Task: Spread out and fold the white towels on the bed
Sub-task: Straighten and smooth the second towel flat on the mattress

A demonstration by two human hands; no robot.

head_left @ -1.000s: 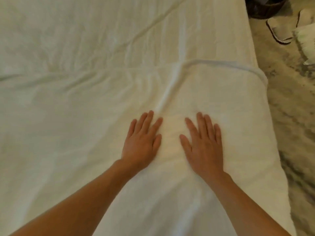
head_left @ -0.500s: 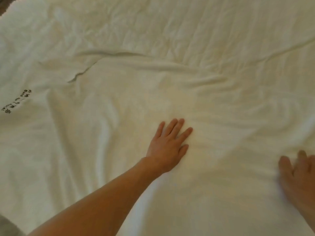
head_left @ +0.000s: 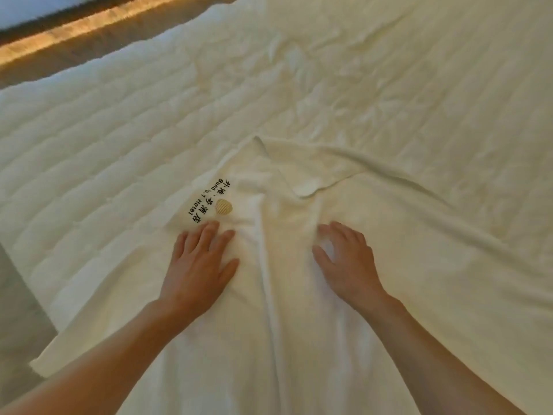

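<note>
A large white towel [head_left: 284, 339] lies spread over the near part of the bed, its left end carrying a black printed hotel logo with a gold emblem [head_left: 211, 202]. A folded-over corner flap [head_left: 305, 175] and a raised lengthwise crease sit between my hands. My left hand [head_left: 199, 265] lies flat on the towel just below the logo, fingers together. My right hand [head_left: 347, 265] rests on the towel to the right of the crease, fingers curled and slightly apart, pressing the cloth.
The quilted white bed cover [head_left: 104, 139] stretches to the left and far side, wrinkled sheet [head_left: 419, 85] at the right. The bed's left edge meets grey floor [head_left: 18, 310]. A lit wooden strip [head_left: 74, 28] runs along the top left.
The view has swung left along the towel to its logo end. Both hands have moved there; the right hand, earlier at the frame's right edge, now sits beside the left.
</note>
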